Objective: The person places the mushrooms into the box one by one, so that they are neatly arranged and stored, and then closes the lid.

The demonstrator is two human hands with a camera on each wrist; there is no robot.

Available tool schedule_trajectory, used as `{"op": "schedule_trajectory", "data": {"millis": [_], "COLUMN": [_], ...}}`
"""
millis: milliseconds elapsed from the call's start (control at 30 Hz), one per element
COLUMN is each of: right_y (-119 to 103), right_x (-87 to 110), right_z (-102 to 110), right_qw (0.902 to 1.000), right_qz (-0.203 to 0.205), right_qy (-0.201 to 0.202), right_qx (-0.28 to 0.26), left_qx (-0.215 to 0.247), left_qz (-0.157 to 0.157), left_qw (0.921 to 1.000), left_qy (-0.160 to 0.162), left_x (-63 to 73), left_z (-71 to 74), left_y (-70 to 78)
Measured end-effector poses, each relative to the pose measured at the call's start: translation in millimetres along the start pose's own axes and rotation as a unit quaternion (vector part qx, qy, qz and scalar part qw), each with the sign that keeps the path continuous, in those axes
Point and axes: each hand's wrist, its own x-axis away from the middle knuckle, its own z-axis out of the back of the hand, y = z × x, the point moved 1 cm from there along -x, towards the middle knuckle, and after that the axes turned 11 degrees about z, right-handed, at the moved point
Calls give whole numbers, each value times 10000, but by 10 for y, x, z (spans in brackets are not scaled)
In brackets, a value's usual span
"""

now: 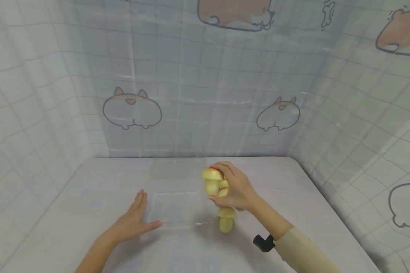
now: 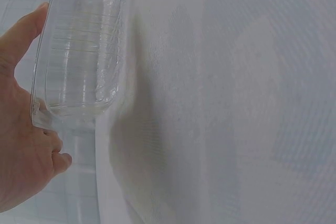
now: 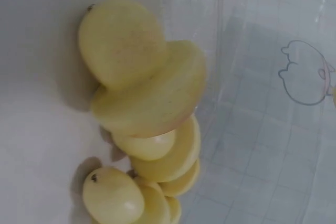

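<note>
A clear plastic container (image 1: pixel 182 208) lies on the table in front of me. My left hand (image 1: pixel 133 220) is at its left side, fingers straight and thumb spread along the near edge; in the left wrist view the thumb (image 2: pixel 29 27) is right at the rim. With thumb below and fingers over the cap, my right hand (image 1: pixel 235 186) grips a yellow mushroom-shaped piece (image 1: pixel 210 185) near the container's right side. Another mushroom-shaped piece (image 1: pixel 226 220) stands on the table under that hand. More yellow pieces (image 1: pixel 223 186) show behind the fingers, partly hidden.
In the right wrist view, several mushroom-shaped pieces (image 3: pixel 152 103) stand in a row beside the container wall. A black angled object (image 1: pixel 264 243) shows at the right sleeve (image 1: pixel 302 250). Cloth walls (image 1: pixel 198 94) with a grid and dog drawings enclose the white table (image 1: pixel 106 178).
</note>
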Motion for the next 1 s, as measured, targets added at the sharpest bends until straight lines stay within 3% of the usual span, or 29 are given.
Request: {"op": "schedule_trajectory", "data": {"millis": [600, 833, 1000], "right_y": [3, -9, -53], "right_x": [-304, -461, -606], "right_z": [-173, -296, -374], "right_qw": [9985, 9960, 9944], "right_qz": [529, 866, 965], "right_qy": [-102, -212, -404], "right_qx": [-63, 51, 145], "left_qx": [4, 240, 150], "left_qz": [41, 118, 134], "left_qw": [10000, 9990, 9994], "left_qy": [-71, -353, -268], "left_x": [18, 18, -4], "left_z": [10, 17, 6], "left_y": [-1, -10, -18]}}
